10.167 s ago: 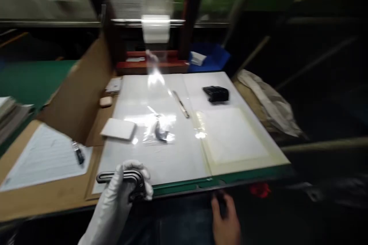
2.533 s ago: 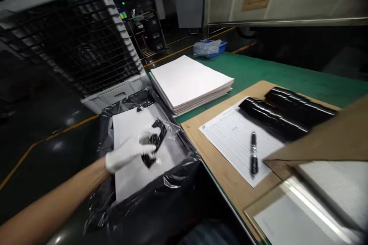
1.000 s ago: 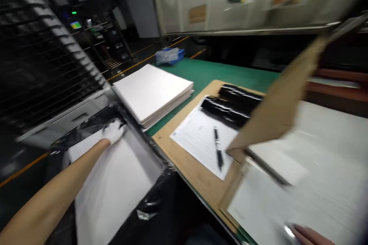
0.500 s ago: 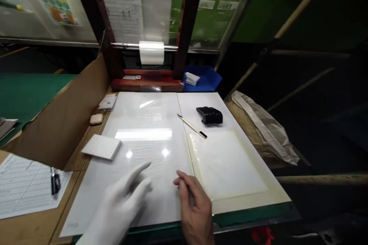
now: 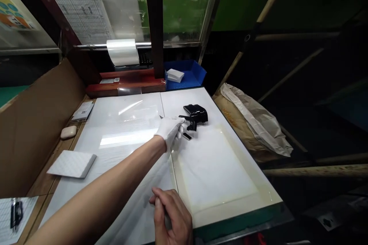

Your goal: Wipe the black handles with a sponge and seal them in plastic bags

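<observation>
My left hand [image 5: 170, 130], in a white glove, reaches across the white work mat [image 5: 126, 138] to a small pile of black plastic parts [image 5: 197, 112]. Its fingertips are pinched on the nearest black part [image 5: 190, 122]. The dark tip of a thin stick [image 5: 187, 136] shows just under that hand. My bare right hand [image 5: 171, 217] rests at the near edge of the mat beside a cream-rimmed sheet [image 5: 218, 168]. Its fingers are curled together, and I cannot see what is between them.
A roll of clear film [image 5: 122, 51] hangs on a rod over a red wooden stand [image 5: 126, 82]. A blue bin [image 5: 194, 77] is behind the mat. A cardboard wall [image 5: 34, 122], white pad [image 5: 71, 164], beige block [image 5: 68, 132] and pen [image 5: 15, 210] lie left. A crumpled bag [image 5: 253, 118] lies right.
My view swung from the lined box on the left back to the mat. My gloved left hand has stretched forward to the black parts. My right hand stays near the mat's front edge.
</observation>
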`<state>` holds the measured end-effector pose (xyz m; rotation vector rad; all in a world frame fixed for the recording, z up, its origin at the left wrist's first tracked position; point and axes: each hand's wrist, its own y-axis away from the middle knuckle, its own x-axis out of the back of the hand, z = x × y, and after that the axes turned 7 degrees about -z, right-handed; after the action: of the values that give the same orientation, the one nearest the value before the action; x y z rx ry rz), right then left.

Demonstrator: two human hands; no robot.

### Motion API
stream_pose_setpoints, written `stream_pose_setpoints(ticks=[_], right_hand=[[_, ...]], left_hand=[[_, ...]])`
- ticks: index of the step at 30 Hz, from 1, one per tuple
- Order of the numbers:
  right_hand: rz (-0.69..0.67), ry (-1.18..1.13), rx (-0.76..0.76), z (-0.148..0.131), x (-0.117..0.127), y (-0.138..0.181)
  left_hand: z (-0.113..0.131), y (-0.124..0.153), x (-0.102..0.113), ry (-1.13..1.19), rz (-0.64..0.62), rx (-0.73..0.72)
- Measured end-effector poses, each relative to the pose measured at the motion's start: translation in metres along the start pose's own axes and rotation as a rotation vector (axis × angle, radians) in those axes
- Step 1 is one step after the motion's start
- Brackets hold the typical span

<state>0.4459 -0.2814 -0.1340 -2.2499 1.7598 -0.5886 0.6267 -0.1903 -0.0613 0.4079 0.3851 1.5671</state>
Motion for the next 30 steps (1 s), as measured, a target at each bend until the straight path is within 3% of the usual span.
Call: stream_pose_setpoints(ticks=[5, 9, 14, 18, 21, 23, 26, 28, 30], right_hand=[[-0.102, 0.048, 0.036, -0.009, 0.008, -0.008], [-0.121, 0.100, 0.011, -0.013, 0.010, -0.011], [-0.008, 0.193, -0.045, -0.010, 0.011, -0.006], [-0.015, 0.197, -0.056, -0.010, 0.012, -0.004], [-0.024, 0.180, 0.004, -0.011, 0.012, -0.001], [-0.044, 0.154, 0.054, -0.013, 0.012, 0.004], [-0.067, 0.119, 0.017, -0.018, 0.011, 0.012], [-0.078, 0.060, -0.162, -0.026, 0.009, 0.015], [-0.155, -0.055, -0.390, -0.038, 0.005, 0.014]], left_hand=[[-0.018, 0.019, 0.012, -0.178, 0.017, -0.016], [-0.020, 0.018, -0.011, -0.473, 0.034, -0.075], [-0.025, 0.017, -0.043, -0.852, -0.031, -0.111], [-0.025, 0.022, -0.049, -0.941, -0.108, -0.198], [-0.016, 0.044, -0.044, -0.924, -0.120, -0.304], [-0.011, 0.077, -0.033, -0.875, -0.088, -0.363], [-0.019, 0.146, 0.000, -0.574, 0.015, -0.367], [-0.039, 0.195, 0.027, 0.114, 0.088, -0.258], [-0.067, 0.238, 0.050, 0.584, 0.089, -0.139]])
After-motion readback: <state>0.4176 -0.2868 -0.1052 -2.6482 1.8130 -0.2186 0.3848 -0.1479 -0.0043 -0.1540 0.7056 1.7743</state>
